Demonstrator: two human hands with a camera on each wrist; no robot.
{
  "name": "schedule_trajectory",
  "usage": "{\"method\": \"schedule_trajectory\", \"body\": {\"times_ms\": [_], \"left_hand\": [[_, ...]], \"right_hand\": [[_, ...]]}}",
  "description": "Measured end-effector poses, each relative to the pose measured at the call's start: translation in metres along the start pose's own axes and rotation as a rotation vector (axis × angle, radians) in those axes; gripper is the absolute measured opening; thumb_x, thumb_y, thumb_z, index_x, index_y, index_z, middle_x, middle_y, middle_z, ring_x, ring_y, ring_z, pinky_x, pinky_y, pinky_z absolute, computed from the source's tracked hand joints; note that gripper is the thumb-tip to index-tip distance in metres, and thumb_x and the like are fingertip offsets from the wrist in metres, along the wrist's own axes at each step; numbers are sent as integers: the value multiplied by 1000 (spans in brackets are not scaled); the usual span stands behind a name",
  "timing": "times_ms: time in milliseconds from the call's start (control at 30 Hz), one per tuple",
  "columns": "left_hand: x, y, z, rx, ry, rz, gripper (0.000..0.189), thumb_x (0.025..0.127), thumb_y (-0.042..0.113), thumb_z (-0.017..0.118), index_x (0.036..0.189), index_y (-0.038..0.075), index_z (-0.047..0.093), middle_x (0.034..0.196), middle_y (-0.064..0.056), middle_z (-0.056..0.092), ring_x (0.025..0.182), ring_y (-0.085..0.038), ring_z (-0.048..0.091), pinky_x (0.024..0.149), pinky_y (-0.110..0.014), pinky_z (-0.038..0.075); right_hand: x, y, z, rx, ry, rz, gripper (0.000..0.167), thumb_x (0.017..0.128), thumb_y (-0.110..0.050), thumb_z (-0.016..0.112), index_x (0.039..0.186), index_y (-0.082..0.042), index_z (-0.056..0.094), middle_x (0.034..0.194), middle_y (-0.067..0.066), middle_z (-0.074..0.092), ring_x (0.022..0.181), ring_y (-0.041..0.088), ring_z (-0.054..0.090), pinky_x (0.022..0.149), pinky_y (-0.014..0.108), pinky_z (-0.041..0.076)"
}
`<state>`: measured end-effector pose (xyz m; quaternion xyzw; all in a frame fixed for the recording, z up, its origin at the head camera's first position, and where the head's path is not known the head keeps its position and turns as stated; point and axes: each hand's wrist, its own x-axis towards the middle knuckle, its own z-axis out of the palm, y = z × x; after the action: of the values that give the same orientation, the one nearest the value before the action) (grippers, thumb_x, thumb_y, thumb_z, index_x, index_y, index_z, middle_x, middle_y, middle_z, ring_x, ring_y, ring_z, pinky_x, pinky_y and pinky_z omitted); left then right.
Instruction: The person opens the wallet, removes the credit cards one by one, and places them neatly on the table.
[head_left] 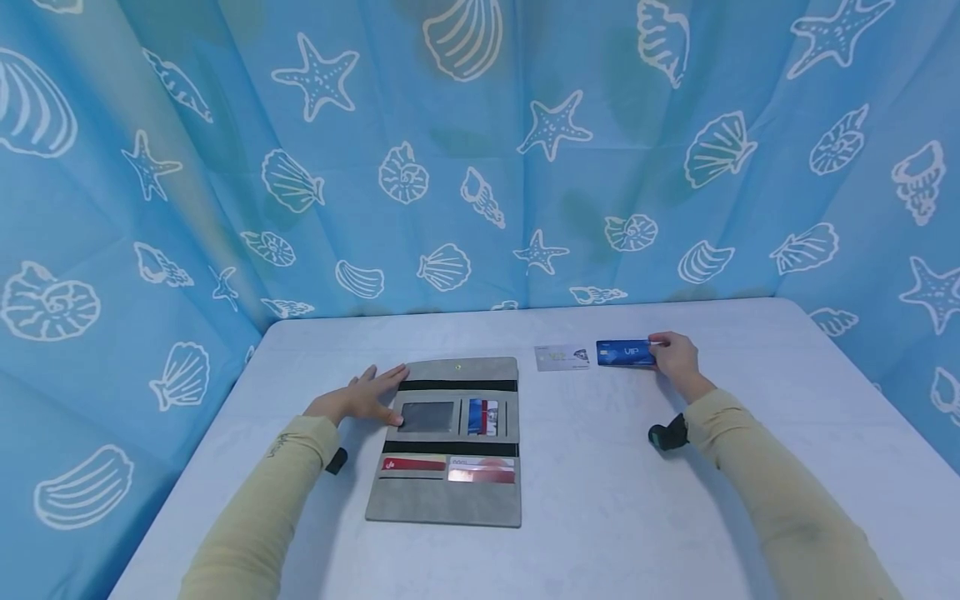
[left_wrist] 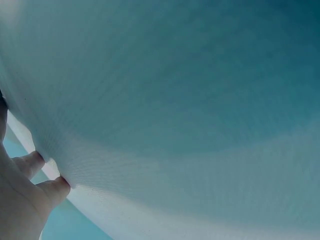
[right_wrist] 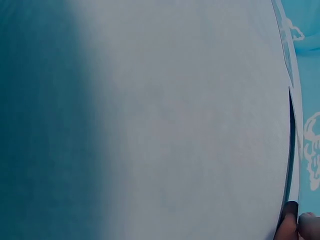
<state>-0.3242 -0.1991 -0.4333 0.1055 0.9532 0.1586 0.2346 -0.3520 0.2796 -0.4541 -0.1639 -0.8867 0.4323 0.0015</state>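
Observation:
In the head view a grey wallet point(head_left: 442, 504) lies unfolded on the table. Red-and-white cards point(head_left: 482, 470) sit in its lower slots, and a blue, red and white card point(head_left: 482, 417) shows in a middle slot beside a dark window pocket point(head_left: 427, 416). My left hand point(head_left: 366, 397) rests with spread fingers at the wallet's left edge. At the far right, my right hand point(head_left: 675, 360) pinches the right end of a blue VIP card point(head_left: 625, 352). Left of that card lies a silver VIP card point(head_left: 562, 357). The right wrist view shows the blue card point(right_wrist: 291, 150) edge-on, fingertips at its end.
A white-covered table point(head_left: 585, 500) carries all of this. Behind it and along both sides hangs a blue curtain point(head_left: 480, 200) with white shells and starfish. Dark wrist devices point(head_left: 667, 434) hang below both forearms.

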Motion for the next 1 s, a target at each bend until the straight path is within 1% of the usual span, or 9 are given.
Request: {"method": "schedule_trajectory", "body": {"times_ms": [67, 167, 200, 267, 300, 433, 600, 833, 1000], "left_hand": [[0, 0, 0, 1, -2, -1, 94, 76, 40, 72, 148, 21, 15, 154, -9, 9, 138, -41, -8, 107, -62, -3], [0, 0, 0, 4, -2, 3, 94, 76, 40, 72, 148, 20, 16, 154, -9, 9, 138, -41, -9, 107, -62, -3], [0, 0, 0, 6, -1, 6, 94, 76, 40, 72, 148, 20, 16, 154, -9, 10, 138, -41, -8, 107, -61, -3], [0, 0, 0, 11, 1, 12, 94, 76, 40, 72, 148, 19, 16, 154, -9, 10, 138, -42, -8, 107, -61, -3], [0, 0, 0, 13, 1, 13, 94, 76, 40, 72, 148, 19, 16, 154, -9, 10, 138, -42, -8, 107, -61, -3], [1, -1, 0, 16, -1, 6, 94, 75, 41, 72, 148, 19, 16, 154, -10, 10, 138, -42, -7, 107, -62, -2], [1, -1, 0, 9, -2, -2, 95, 75, 42, 72, 148, 20, 15, 154, -9, 9, 138, -41, -8, 107, -62, -3], [1, -1, 1, 0, 3, 4, 95, 74, 42, 72, 148, 21, 16, 154, -10, 10, 138, -42, -7, 106, -64, -2], [0, -1, 1, -9, 7, -3, 94, 75, 41, 72, 148, 22, 16, 154, -11, 10, 138, -42, -7, 105, -65, -1]], "right_hand": [[0, 0, 0, 5, -13, -6, 37, 96, -5, 36, 130, 8, 43, 128, 30, 44, 114, 36, 46, 64, 18, 43], [-1, 0, 0, 15, -40, -16, 40, 93, -2, 37, 131, 10, 41, 132, 31, 41, 120, 39, 42, 82, 32, 49], [-1, 0, 0, 16, -49, -20, 41, 92, -2, 38, 131, 10, 40, 133, 31, 40, 121, 39, 41, 89, 37, 47], [0, 0, -1, 14, -66, -31, 43, 91, -1, 40, 132, 12, 39, 133, 31, 39, 124, 41, 38, 98, 44, 41], [-1, 0, -1, 8, -73, -36, 43, 90, 0, 42, 132, 12, 38, 133, 31, 40, 124, 41, 38, 100, 45, 39], [-1, 0, -1, -24, -100, -45, 47, 89, 0, 47, 132, 13, 36, 132, 32, 40, 124, 43, 37, 102, 47, 36], [-5, -4, 2, -80, -109, -42, 52, 88, -4, 51, 134, 13, 32, 135, 33, 35, 126, 45, 33, 103, 50, 32], [-8, -10, 7, -237, -105, -92, 59, 87, -11, 57, 131, 18, 31, 132, 37, 34, 124, 48, 32, 104, 52, 30], [-12, -15, 11, -308, -84, -97, 60, 87, -13, 60, 129, 20, 33, 130, 37, 37, 122, 48, 36, 102, 52, 32]]}}
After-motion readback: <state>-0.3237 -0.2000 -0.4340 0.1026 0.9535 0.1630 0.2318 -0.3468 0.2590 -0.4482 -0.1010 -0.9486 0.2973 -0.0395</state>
